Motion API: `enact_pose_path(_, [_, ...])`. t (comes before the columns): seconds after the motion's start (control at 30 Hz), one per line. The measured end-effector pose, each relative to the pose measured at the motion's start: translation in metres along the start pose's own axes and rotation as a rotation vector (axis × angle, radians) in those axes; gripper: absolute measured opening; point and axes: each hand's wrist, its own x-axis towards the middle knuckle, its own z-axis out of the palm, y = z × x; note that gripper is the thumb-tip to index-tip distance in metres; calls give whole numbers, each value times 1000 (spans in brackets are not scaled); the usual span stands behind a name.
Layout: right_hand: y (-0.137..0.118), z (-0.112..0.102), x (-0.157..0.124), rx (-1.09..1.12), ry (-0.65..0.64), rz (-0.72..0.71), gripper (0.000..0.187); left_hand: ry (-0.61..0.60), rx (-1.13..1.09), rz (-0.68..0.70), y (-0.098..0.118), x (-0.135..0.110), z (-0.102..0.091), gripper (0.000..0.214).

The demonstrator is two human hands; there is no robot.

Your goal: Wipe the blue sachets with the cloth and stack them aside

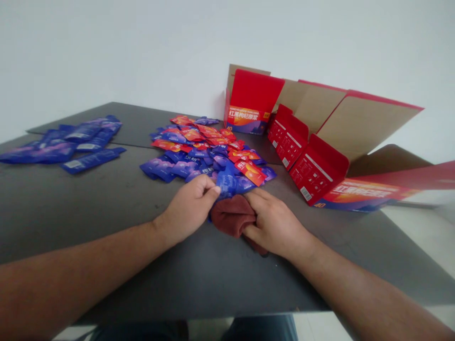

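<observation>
My left hand [190,206] pinches the near edge of a blue sachet [227,182] at the front of a heap of blue and red sachets [206,149] on the dark table [106,199]. My right hand [273,225] is closed on a crumpled dark red cloth [231,215] that lies just under and in front of that sachet. The two hands almost touch over the cloth.
A second pile of blue sachets [67,144] lies at the far left. Open red cartons stand at the back [249,102] and to the right [316,163], one reaching past the table's right edge [373,194]. A white wall is behind.
</observation>
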Motion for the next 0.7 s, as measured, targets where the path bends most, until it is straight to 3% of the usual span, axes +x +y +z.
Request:
enact_pose_path(0.13, [0, 0, 0, 20, -79, -99, 16, -4, -6, 11, 2, -1, 0, 25])
enact_pose_path(0.27, [4, -1, 0, 34, 36, 18, 19, -17, -17, 36, 0, 0, 0, 26])
enact_pose_path(0.43, [6, -3, 0, 47, -45, -87, 17, -43, -21, 62, -2, 0, 0, 25])
enact_pose_path(0.6, [15, -6, 1, 38, 154, 80, 15, -82, -58, 35, -1, -2, -1, 21])
enact_pose_path(0.7, [18, -7, 2, 75, 77, 5, 17, -93, -44, 47, 1, -3, -1, 21])
